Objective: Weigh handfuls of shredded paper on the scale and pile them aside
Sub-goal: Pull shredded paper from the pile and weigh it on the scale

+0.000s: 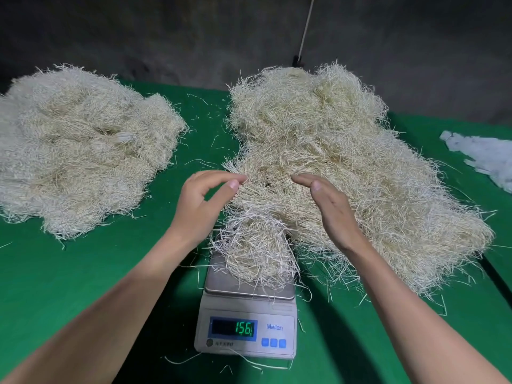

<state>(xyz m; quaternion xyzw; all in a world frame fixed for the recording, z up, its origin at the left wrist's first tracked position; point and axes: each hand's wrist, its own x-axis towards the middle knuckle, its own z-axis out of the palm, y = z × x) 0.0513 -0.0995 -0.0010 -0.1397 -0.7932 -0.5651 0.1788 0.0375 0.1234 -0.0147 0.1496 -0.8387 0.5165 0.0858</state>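
A white digital scale (246,325) stands at the table's near middle, and its green display reads 156. A handful of pale shredded paper (255,253) lies on its steel pan. Behind it spreads a large heap of shredded paper (332,151). Another broad pile of shredded paper (80,151) lies at the left. My left hand (202,200) hovers at the large heap's near left edge, fingers straight, fingertips touching the strands. Over the same heap, my right hand (329,206) is held flat with fingers extended. Neither hand holds anything.
The table is covered in green cloth (83,286) with stray paper strands scattered on it. White paper scraps (482,156) lie at the right edge. A dark wall rises behind the table, with a thin white cord (306,26) hanging down it.
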